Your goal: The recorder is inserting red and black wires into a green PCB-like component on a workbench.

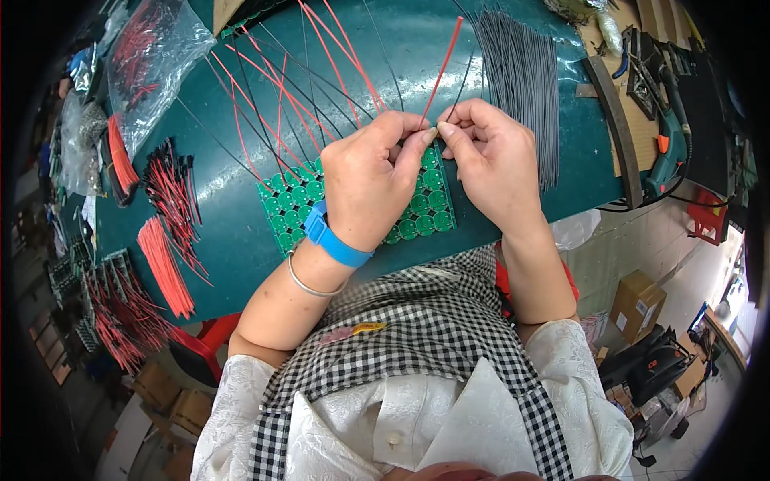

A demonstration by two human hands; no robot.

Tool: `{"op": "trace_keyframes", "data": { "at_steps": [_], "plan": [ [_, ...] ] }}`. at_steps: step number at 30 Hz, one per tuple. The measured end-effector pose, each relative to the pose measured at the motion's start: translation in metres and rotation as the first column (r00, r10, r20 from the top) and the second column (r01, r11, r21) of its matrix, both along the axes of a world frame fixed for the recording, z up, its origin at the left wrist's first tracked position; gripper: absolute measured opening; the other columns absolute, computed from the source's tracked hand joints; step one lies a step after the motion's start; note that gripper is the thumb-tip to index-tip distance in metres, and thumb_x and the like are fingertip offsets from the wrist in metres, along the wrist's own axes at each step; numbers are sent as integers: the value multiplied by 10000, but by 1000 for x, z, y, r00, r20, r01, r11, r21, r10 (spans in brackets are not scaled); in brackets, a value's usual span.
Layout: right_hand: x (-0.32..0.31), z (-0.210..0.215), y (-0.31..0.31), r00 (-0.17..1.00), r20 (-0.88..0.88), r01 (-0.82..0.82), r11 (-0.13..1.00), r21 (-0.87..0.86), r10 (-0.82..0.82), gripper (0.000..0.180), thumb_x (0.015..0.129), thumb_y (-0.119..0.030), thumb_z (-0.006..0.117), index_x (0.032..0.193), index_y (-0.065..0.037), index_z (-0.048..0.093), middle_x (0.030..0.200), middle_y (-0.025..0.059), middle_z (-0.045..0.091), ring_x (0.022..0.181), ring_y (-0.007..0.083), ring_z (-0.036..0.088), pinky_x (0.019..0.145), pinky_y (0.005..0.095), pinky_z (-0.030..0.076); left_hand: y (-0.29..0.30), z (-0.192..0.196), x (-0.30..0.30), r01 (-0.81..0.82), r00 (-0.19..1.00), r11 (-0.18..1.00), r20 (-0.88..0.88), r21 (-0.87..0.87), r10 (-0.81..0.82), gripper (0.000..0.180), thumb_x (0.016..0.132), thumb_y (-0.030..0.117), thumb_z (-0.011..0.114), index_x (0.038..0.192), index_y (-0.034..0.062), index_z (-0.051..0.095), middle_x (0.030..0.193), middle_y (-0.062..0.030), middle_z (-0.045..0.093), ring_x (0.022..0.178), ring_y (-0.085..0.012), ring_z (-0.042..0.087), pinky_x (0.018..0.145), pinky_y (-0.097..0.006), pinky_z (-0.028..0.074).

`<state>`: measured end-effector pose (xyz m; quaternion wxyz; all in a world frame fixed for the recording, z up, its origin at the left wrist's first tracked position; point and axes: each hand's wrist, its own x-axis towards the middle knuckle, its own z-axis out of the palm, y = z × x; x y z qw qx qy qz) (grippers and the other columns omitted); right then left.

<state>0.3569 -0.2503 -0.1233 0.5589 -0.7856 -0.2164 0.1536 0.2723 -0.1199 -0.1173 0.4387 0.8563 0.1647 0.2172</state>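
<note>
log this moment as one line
left hand: pinches red wire | right hand: pinches same wire | below: green circuit board panel | surface: green table

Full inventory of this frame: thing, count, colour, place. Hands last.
table: one, dark green, across the upper half
circuit board panel: one, green with round pads, under both hands
red wire: one, pinched by both hands, running up and away
loose wires on the panel: several, red and black, fanning up-left
grey wire bundle: one, upper right of the table
red wire bundles: several, left part of the table
plastic bags of wires: at least two, clear, upper left
power drill: one, green and black, far right bench
cardboard box: one, brown, floor lower right
left hand: blue wristband, pinching the red wire
right hand: pinching the same wire
</note>
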Motion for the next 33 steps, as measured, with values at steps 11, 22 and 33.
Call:
{"op": "trace_keyframes", "data": {
  "at_steps": [11, 22, 33],
  "plan": [
    [0, -4, 2, 999, 38, -6, 1000, 26, 5, 56, 867, -16, 687, 890, 28, 662, 813, 141, 694, 661, 217, 685, 606, 330, 529, -1, -5, 1, -15, 997, 1000, 74, -4, 15, 94, 819, 44, 783, 887, 43, 717, 700, -104, 698, 550, -171, 678, 494, -286, 503],
    [-1, -4, 3, 977, 211, -17, 1000, -9, 19, 44, 859, -20, 674, 863, 3, 637, 787, 150, 661, 669, 324, 643, 615, 396, 506, -1, 2, -2, -16, 999, 1000, -42, -5, 16, 92, 855, 16, 773, 939, -8, 744, 788, -69, 748, 670, -80, 697, 616, -224, 558],
    [-2, -3, 4, 930, 357, -75, 996, -48, 87, 60, 848, 8, 661, 908, 7, 652, 845, 164, 645, 713, 365, 644, 631, 426, 522, -2, 5, -4, -14, 999, 999, -42, -38, 13, 77, 869, 8, 759, 935, -24, 735, 749, -56, 719, 619, -57, 643, 579, -209, 527]
  ]
}}
